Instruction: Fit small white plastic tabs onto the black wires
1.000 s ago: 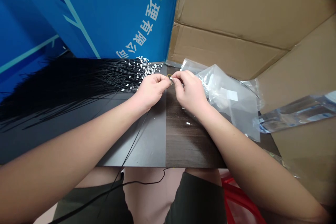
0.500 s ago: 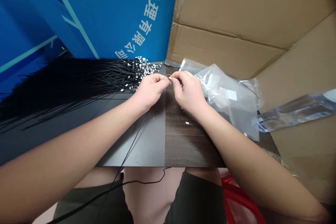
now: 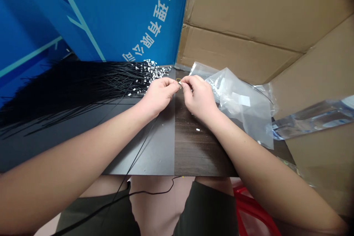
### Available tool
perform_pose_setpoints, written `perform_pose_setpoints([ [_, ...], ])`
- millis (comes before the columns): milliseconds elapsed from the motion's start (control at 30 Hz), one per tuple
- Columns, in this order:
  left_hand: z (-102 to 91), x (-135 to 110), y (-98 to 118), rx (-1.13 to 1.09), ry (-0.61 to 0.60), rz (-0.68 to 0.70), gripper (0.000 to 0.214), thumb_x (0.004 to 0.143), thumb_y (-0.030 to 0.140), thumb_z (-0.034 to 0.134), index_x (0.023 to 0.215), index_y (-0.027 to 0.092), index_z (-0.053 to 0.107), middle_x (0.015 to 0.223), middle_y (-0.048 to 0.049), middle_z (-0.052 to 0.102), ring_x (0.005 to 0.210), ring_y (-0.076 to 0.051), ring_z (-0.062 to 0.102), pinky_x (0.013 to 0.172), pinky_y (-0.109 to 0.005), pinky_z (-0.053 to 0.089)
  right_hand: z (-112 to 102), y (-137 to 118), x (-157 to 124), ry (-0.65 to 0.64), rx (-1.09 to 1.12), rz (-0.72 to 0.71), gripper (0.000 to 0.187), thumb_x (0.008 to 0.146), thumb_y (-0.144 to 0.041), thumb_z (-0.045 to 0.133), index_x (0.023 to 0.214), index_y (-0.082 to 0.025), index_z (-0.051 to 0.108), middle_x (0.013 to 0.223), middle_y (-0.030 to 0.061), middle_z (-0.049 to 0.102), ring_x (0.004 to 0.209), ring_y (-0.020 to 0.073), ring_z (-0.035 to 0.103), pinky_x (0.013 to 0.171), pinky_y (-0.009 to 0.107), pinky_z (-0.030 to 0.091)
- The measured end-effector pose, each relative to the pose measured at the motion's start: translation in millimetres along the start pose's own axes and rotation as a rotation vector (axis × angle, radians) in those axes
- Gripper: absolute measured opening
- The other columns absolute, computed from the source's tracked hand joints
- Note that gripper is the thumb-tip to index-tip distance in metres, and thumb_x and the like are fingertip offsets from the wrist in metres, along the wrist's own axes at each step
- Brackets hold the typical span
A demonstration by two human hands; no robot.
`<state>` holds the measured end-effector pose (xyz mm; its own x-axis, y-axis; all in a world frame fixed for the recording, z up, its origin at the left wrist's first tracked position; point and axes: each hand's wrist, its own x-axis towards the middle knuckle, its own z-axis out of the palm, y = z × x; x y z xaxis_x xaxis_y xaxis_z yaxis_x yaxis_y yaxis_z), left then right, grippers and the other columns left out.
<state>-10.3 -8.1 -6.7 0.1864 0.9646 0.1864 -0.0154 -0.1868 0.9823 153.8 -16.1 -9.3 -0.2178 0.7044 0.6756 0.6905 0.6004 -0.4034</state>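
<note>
Backdrop: blue printed banner with white Chinese lettering (image 3: 110, 14)
Surround: brown corrugated cardboard sheets (image 3: 238, 18)
Surface: dark wood-grain tabletop (image 3: 199, 151)
Below: red plastic frame (image 3: 249, 202)

A blue printed banner (image 3: 110, 14) with white Chinese characters rises behind a dark wood-grain surface (image 3: 200, 155), meeting large sheets of brown corrugated cardboard (image 3: 249, 14) that line the right side. Below the surface's near edge, at lower right, sits a red plastic frame (image 3: 250, 202).

**A makeshift assembly workshop**
A dark laminate bench (image 3: 199, 151) is heaped with thin black cords (image 3: 77, 88) and small white tabs (image 3: 151, 72); clear plastic bags (image 3: 243, 107) are piled alongside, backed by sheets of cardboard (image 3: 238, 18) and a blue printed banner (image 3: 118, 14).
</note>
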Motion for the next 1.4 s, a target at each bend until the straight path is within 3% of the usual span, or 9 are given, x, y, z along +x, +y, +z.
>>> perform_pose_setpoints([
  [467,1.0,0.2,2.0,-0.013,-0.015,0.018,0.024,0.085,0.029,0.071,0.067,0.019,0.059,0.060,0.0033,0.050,0.056,-0.010,0.045,0.055,-0.027,0.033,0.7,-1.2,0.1,0.039,0.013,0.007,0.014,0.102,-0.021,0.050,0.094,-0.023,0.061,0.097,0.0083,0.072,0.094,0.0239,0.067,0.085,0.039,0.051],
  [600,3.3,-2.2,8.0,-0.161,-0.079,-0.177,0.020,0.090,0.030,0.070,0.077,0.017,0.063,0.074,-0.0011,0.062,0.062,-0.011,0.058,0.057,-0.024,0.045,1.7,2.0,0.8,0.090,0.009,0.036,0.013,0.101,-0.020,0.051,0.094,-0.023,0.062,0.097,0.0081,0.072,0.092,0.0229,0.066,0.084,0.038,0.051],
  [767,-12.1,-4.8,25.7,-0.188,-0.358,-0.461,0.012,0.086,0.027,0.074,0.086,0.016,0.068,0.078,-0.0035,0.063,0.056,-0.010,0.056,0.050,-0.023,0.043,0.0,9.1,2.7,0.169,0.081,0.148,0.011,0.099,-0.022,0.057,0.094,-0.022,0.066,0.096,0.0079,0.073,0.092,0.0224,0.067,0.086,0.039,0.053],
  [867,-35.6,-2.1,53.3,0.065,-0.332,-0.417,0.009,0.086,0.026,0.072,0.089,0.017,0.072,0.066,-0.0004,0.054,0.046,-0.007,0.037,0.046,-0.022,0.032,-8.7,9.0,9.2,0.183,0.314,0.307,0.015,0.099,-0.037,0.063,0.100,-0.022,0.069,0.094,0.0049,0.074,0.081,0.0182,0.066,0.080,0.037,0.056],
  [967,-63.9,9.7,94.3,0.662,-0.094,-0.211,0.021,0.089,0.034,0.073,0.092,0.014,0.077,0.069,-0.0016,0.060,0.061,-0.012,0.056,0.070,-0.030,0.052,-25.1,8.8,19.9,0.266,0.486,0.393,0.028,0.101,-0.050,0.061,0.102,-0.023,0.067,0.091,0.0038,0.072,0.071,0.0151,0.064,0.071,0.034,0.057],
  [1033,-82.6,25.1,121.2,1.107,-0.017,-0.101,0.026,0.094,0.033,0.067,0.103,0.012,0.080,0.078,0.0004,0.064,0.086,-0.019,0.068,0.096,-0.049,0.053,-37.0,10.9,26.0,0.335,0.474,0.380,0.029,0.101,-0.051,0.060,0.101,-0.023,0.067,0.088,0.0036,0.069,0.070,0.0152,0.064,0.069,0.033,0.056],
  [1133,-108.5,55.7,141.7,1.458,0.024,-0.002,0.031,0.099,0.033,0.060,0.114,0.014,0.080,0.084,0.0020,0.065,0.102,-0.027,0.070,0.101,-0.061,0.051,-49.9,15.8,29.8,0.350,0.364,0.358,0.027,0.101,-0.048,0.059,0.099,-0.023,0.068,0.088,0.0047,0.068,0.077,0.0178,0.066,0.071,0.035,0.056],
  [1300,-131.8,82.0,110.1,1.688,-0.145,-0.050,0.041,0.106,0.032,0.054,0.136,0.009,0.070,0.120,-0.0067,0.070,0.125,-0.031,0.060,0.114,-0.060,0.041,-58.7,18.1,28.5,0.137,0.075,0.433,0.018,0.095,-0.032,0.060,0.087,-0.020,0.071,0.088,0.0063,0.074,0.084,0.0225,0.069,0.081,0.039,0.054],
  [1400,-112.3,66.9,84.5,1.709,-0.032,0.084,0.058,0.100,0.041,0.065,0.151,0.014,0.059,0.154,-0.0180,0.054,0.144,-0.044,0.046,0.119,-0.068,0.030,-59.0,19.0,28.1,-0.125,-0.130,0.505,0.014,0.092,-0.028,0.064,0.084,-0.021,0.072,0.089,0.0071,0.077,0.086,0.0254,0.069,0.080,0.040,0.050],
])
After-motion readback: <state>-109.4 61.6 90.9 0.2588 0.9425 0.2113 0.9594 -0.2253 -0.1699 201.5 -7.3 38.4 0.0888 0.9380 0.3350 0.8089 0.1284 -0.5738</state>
